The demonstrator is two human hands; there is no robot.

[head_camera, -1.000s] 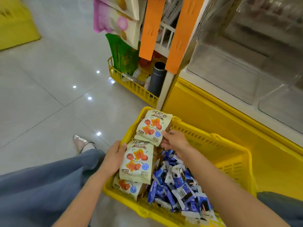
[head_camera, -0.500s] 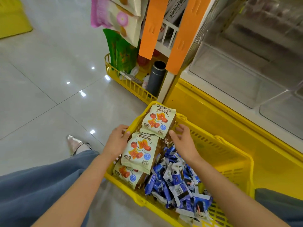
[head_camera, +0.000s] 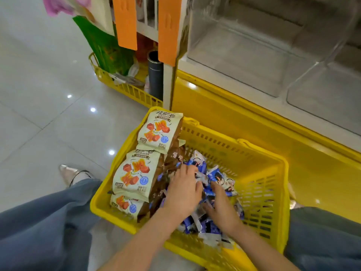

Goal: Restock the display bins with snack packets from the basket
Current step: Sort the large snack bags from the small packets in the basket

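We judge the blue packets (head_camera: 218,176) light, crinkly and slippery, so better scooped by the handful than pinched singly. They lie heaped in the basket (head_camera: 261,173), under and just beyond our fingertips. Our left hand (head_camera: 183,192) and right hand (head_camera: 222,210) lie palm-down, side by side, fingers bent into the heap. Blur hides whether they grip anything.

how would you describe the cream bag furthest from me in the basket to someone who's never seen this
Find the yellow basket on the floor beside the yellow display base. Three cream bags printed with red-orange cubes line its left wall. The farthest bag sits in the far-left corner, the only one whose whole front shows; it overlaps the next.
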